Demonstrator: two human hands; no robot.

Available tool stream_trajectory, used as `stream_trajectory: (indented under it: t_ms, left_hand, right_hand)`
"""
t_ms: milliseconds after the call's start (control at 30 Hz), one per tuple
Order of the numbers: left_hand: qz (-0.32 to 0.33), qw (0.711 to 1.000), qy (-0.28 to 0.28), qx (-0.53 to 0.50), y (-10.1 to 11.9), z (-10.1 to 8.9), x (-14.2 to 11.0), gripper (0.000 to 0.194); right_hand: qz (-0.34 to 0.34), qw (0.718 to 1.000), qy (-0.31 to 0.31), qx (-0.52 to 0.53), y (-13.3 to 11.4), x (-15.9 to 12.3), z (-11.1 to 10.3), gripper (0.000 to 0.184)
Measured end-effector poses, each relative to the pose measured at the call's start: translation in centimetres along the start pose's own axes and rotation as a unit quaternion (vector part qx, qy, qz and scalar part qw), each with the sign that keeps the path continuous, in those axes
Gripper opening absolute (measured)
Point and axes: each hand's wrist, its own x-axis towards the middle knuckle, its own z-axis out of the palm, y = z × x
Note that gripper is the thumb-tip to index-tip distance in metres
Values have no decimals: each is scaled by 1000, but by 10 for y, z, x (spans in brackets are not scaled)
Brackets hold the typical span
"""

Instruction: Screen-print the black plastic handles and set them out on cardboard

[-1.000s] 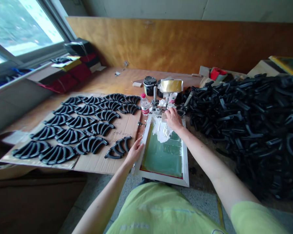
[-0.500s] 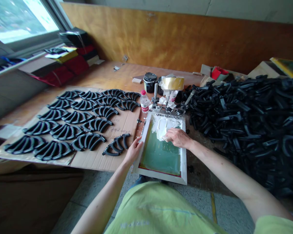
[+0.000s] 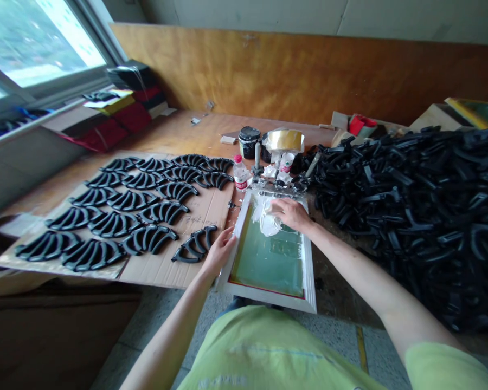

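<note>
A screen printing frame (image 3: 267, 301) with a pale border and green mesh lies in front of me, its far end at a metal clamp (image 3: 276, 188). White ink (image 3: 269, 223) is smeared over the far part of the mesh. My left hand (image 3: 220, 250) grips the frame's left edge, the thumb along the top; its other fingers are partly hidden. My right hand (image 3: 291, 213) is closed over the white ink at the upper right of the mesh. Whatever is between its fingers is too covered in white to make out.
Rows of curved black plastic parts (image 3: 120, 223) lie on cardboard (image 3: 187, 276) at left. A big heap of black parts (image 3: 423, 216) covers the right side. Behind the frame stand a red-capped bottle (image 3: 240, 174), a black tub (image 3: 249, 142) and a roll of yellow tape (image 3: 285, 141).
My right hand has shifted slightly left and away from me over the ink. My left hand stays at the frame's edge. The camera view has tilted up a little.
</note>
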Motion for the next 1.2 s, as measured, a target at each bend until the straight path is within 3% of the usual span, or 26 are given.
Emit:
stream_trajectory:
  t_ms: [67,133,267,367,433,500,600,667,733,800,867,933,1000,1067,1133,1200]
  left_hand:
    - [1,1000,-18,-10,19,-3,-9,73]
    - [13,999,-30,-16,41,-6,-16,66]
    - [84,996,-14,-39,91,-3,-16,52]
    - [187,977,4,-107,124,8,-2,52]
    - [219,968,13,-125,138,15,8,52]
    - [214,967,34,-131,137,23,16,53]
    - [141,978,33,-148,106,40,12,56]
    - [18,989,-44,-137,71,55,0,60]
    - [-93,981,-106,-132,35,67,-15,63]
    - [-145,974,-95,-146,3,69,-29,57]
    - [-164,974,-42,-152,-24,55,-37,49]
    - [-176,973,37,-143,-49,24,-39,46]
    - [-180,961,158,-136,-73,-20,-36,43]
    - [-188,942,252,-117,-94,-63,-30,36]
    - [-224,927,289,-80,-111,-97,-22,32]
    - [-257,923,284,-34,-120,-118,-15,34]
  right_hand:
    - [57,998,11,-32,9,26,-13,47]
    - [110,991,37,-59,25,36,-28,50]
    - [239,960,137,-58,67,-1,-45,26]
    - [268,957,108,-28,79,-46,-27,26]
    - [221,973,61,-6,72,-66,-3,24]
    - [149,989,17,3,57,-73,20,22]
    - [82,996,-20,-8,28,-71,38,20]
    - [85,996,2,-12,2,-70,40,16]
    - [50,998,23,-10,-28,-74,41,16]
    - [-34,999,10,-1,-51,-82,45,19]
    - [-84,996,-22,8,-52,-94,47,21]
    - [-10,999,-49,-10,-24,-113,39,23]
    - [183,977,-80,-76,26,-139,20,25]
    - [413,886,-132,-164,80,-169,-4,28]
    - [485,841,-149,-188,121,-197,-23,25]
    - [511,822,-165,-190,143,-215,-33,21]
